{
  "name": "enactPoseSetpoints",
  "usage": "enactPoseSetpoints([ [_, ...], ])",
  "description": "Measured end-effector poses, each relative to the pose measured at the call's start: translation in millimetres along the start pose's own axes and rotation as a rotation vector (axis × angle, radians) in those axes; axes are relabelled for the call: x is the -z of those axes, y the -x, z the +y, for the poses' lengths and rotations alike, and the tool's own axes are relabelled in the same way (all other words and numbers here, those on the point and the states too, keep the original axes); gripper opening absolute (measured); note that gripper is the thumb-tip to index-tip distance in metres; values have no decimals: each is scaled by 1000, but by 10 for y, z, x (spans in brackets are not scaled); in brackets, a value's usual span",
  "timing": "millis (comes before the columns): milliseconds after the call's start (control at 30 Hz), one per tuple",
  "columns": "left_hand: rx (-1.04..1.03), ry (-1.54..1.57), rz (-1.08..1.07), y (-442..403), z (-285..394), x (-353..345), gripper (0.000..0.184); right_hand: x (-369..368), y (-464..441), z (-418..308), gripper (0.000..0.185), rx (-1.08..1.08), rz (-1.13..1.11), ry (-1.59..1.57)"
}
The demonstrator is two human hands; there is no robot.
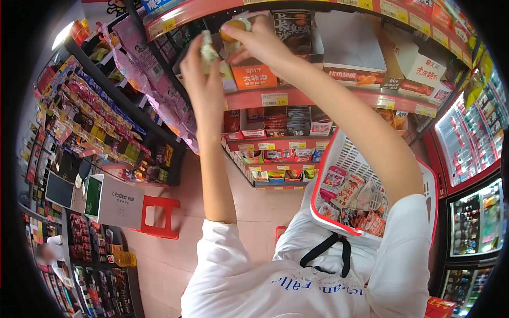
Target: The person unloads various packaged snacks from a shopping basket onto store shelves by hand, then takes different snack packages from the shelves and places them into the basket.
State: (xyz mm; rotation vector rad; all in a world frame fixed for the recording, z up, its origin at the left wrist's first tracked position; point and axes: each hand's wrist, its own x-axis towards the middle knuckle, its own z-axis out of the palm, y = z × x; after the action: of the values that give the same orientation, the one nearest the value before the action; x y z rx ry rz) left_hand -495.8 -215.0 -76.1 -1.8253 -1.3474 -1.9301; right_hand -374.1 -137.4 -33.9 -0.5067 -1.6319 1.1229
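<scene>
Both my hands are raised at an upper shelf of boxed snacks. My left hand point(204, 71) pinches a small whitish-green packet point(208, 51) at its fingertips. Close beside it, my right hand point(260, 41) grips a clear packet point(236, 31) with a brown, rounded piece inside; its exact kind cannot be made out. Below the hands stands an orange snack box point(254, 77), with dark packets point(293, 29) behind it. Under my right arm, a white basket with a red rim point(339, 225) holds several snack packets point(352, 191).
Lower shelves point(281, 146) carry more packets with price tags. An open white carton point(350, 42) sits to the right on the upper shelf. Glass-door fridges point(474, 222) line the right side. A white carton point(121, 201) and red stool point(161, 217) stand left; a person point(50, 254) is farther back.
</scene>
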Motion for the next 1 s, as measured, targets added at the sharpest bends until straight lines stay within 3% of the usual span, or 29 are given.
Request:
enactPoseSetpoints([
  [100,-40,-297,107,-248,-350,128,50,-126,-154,66,61,-24,53,-118],
  [167,-19,-318,94,-339,-493,116,52,-210,-269,177,47,-62,137,-160],
  [300,4,-357,16,-378,-697,68,61,-270,-364,279,49,16,141,-174],
  [400,90,-288,-33,-355,-653,42,62,-288,-345,308,49,-54,87,15],
  [533,5,-303,-29,-224,-539,25,53,-215,-146,300,43,-2,95,-67],
  [633,-61,-181,-13,80,-165,63,46,12,184,236,27,120,145,-111],
  [667,-102,-135,-1,261,-11,72,43,132,388,227,20,162,55,-37],
  [733,-51,56,-82,640,236,45,39,340,857,107,5,118,-116,122],
  [800,6,337,-153,971,460,-45,31,596,1295,98,6,29,-302,269],
  [867,123,419,-382,1243,634,-62,28,857,1689,-17,10,-26,-438,534],
  [900,151,445,-480,1342,685,-113,25,1025,1866,54,16,44,-462,637],
  [967,270,498,-679,1527,842,-208,16,1378,2248,99,18,-37,-479,731],
  [1000,175,477,-737,1628,899,-269,16,1562,2449,124,20,-94,-510,815],
])
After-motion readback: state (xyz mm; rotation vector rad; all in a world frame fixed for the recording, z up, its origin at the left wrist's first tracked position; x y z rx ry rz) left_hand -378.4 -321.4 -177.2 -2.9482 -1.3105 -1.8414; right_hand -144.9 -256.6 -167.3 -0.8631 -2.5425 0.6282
